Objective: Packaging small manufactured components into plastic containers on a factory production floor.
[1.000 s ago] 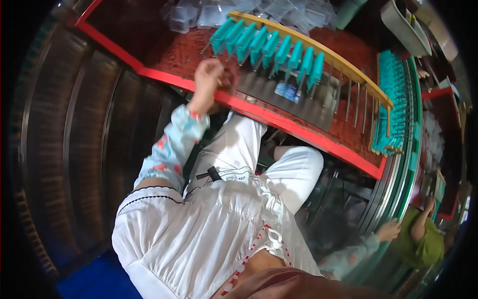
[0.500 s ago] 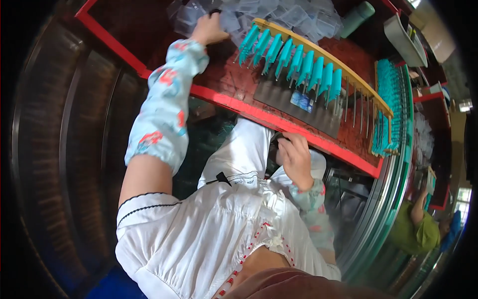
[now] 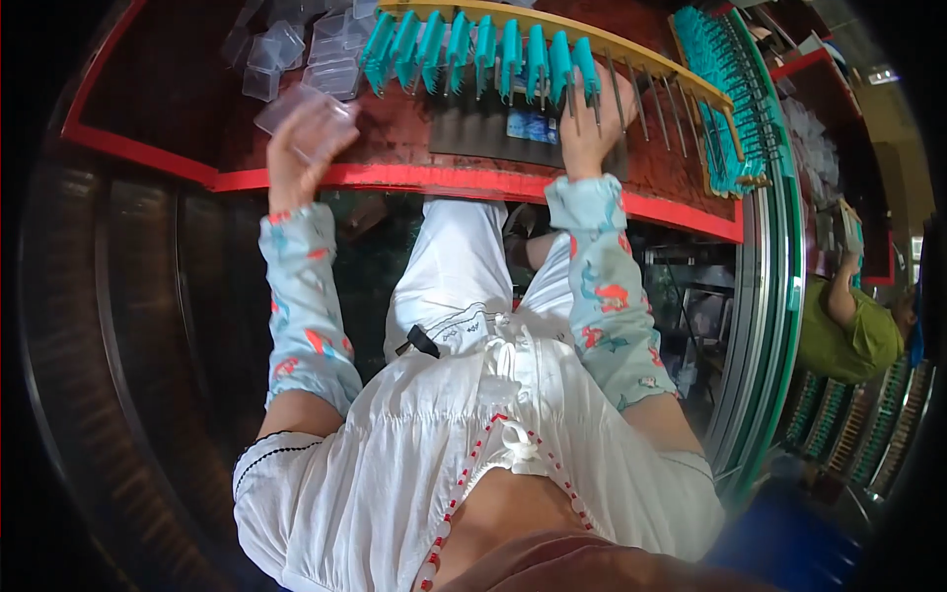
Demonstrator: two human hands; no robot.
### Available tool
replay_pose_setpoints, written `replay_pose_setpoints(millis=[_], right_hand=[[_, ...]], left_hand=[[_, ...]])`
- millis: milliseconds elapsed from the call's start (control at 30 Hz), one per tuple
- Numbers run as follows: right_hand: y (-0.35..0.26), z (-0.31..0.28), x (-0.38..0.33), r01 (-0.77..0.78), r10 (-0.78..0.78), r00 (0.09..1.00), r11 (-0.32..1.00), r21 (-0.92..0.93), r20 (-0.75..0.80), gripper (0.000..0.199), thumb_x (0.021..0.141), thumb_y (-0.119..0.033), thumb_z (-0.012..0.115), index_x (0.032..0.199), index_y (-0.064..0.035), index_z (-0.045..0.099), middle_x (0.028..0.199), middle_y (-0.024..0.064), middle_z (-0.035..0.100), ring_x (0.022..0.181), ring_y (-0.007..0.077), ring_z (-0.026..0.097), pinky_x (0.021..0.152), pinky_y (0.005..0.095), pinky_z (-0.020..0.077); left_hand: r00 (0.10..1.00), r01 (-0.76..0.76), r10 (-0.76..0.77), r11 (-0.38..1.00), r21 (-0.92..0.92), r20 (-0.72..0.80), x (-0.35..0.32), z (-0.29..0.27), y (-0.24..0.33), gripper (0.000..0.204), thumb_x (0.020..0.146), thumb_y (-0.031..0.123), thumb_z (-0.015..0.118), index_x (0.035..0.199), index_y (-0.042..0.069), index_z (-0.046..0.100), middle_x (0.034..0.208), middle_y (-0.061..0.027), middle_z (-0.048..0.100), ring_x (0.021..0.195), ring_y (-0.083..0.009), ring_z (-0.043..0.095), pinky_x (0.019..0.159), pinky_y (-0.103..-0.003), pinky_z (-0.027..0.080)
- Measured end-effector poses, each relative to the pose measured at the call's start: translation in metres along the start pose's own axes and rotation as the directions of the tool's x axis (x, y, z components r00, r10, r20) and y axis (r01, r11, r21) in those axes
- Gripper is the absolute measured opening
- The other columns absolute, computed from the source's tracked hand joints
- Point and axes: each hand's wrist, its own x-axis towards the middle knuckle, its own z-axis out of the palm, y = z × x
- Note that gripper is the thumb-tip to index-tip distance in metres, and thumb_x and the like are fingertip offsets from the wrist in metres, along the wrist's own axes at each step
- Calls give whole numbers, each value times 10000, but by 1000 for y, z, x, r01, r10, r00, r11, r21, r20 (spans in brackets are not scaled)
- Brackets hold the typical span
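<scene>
A clear plastic box, blurred by motion, is in my left hand, fingers closed on it just inside the table's red front edge. Loose clear boxes lie in a pile beyond it. My right hand reaches up to the yellow rack, behind its thin metal rods. Teal pieces hang in a row on the rack's left part, while the rods to the right are bare. The right hand is by the last teal piece; rods and teal hide its fingers, so any hold there cannot be made out.
A dark mat with a small blue card lies under the rack. Another rack full of teal pieces stands at the right, beside a green-edged rail. A person in a green top works beyond that.
My left hand has come back from the box pile toward me with a clear box. My right hand has risen from my lap to the rack. The head view has shifted.
</scene>
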Motion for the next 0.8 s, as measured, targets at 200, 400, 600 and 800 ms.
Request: replay_pose_setpoints(millis=[200, 400, 600, 800], right_hand=[[-34, -36, -21, -410, 353, 891, 896, 170, 287, 161, 928, -61, 542, 1073, -42, 608, 925, 162, 620, 800, 313, 597, 707, 317, 455], [-50, -137, -9, 202, -156, 380, 976, 82, 912, 281, 765, -103, 616, 1030, -22, 571, 889, 102, 640, 841, 282, 647, 652, 370, 494], [-66, -132, 3, 364, -239, 387, 927, 91, 891, 208, 721, -75, 647, 910, -52, 564, 839, 121, 611, 749, 300, 654, 613, 386, 529], [-44, -133, 60, -98, -277, 542, 917, 386, 794, 402, 779, -11, 646, 1174, -53, 580, 1052, 138, 613, 873, 314, 622, 711, 347, 512]], left_hand=[[947, 321, -314, 934, -157, 69, -79, 61, -114, 657, 933, 419, 530, 1399, -18, 379, 1444, -206, 402, 1287, -355, 447, 1078, -526, 360], [826, 563, -562, 826, -3, 43, -69, 146, -172, 606, 950, 550, 449, 1281, 44, 492, 1255, -165, 539, 1146, -313, 566, 913, -556, 510], [731, 682, -679, 724, -101, 69, -46, 173, -192, 656, 915, 616, 448, 1249, 54, 505, 1198, -172, 584, 1055, -334, 623, 818, -549, 557], [788, 611, -600, 736, -291, 138, -52, 144, -194, 760, 897, 647, 452, 1302, 3, 466, 1250, -244, 541, 1131, -417, 560, 961, -603, 453]])
